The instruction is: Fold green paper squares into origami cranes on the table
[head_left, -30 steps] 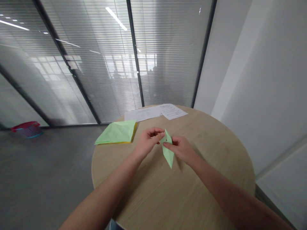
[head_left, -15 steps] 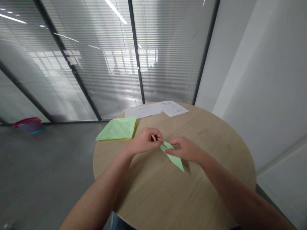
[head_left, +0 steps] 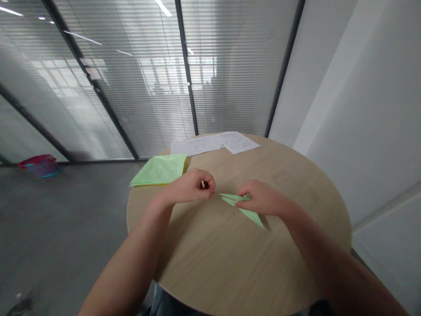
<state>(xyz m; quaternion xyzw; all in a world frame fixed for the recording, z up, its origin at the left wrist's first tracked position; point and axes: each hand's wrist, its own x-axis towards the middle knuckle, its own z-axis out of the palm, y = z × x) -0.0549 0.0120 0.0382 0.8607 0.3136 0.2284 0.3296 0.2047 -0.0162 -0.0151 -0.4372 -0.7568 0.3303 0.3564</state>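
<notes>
Round wooden surface [head_left: 204, 263] spans the space below both hands; its near edge lies well toward the wearer from the fingers, its right edge well apart to the right of the right fingers, and its left edge runs out past the left wrist. White sheets [head_left: 195, 145] lie beyond the fingers at the far edge. Green stack [head_left: 159, 170], a yellow layer [head_left: 186, 165] showing at its side, sits left of and beyond the left fingers; the left hand [head_left: 187, 186] overlaps its corner in view, contact cannot be told. Between the two hands, and from them to the near edge, wood grain shows. Folded green paper [head_left: 254, 217]: gripped between thumb and fingers of the right hand [head_left: 265, 199], one narrow point extending toward the left fingertips, the other end angling nearer the wearer, below the right thumb. Left fingers curled into a ring, tips together, just beside the paper's point, apart from it.
</notes>
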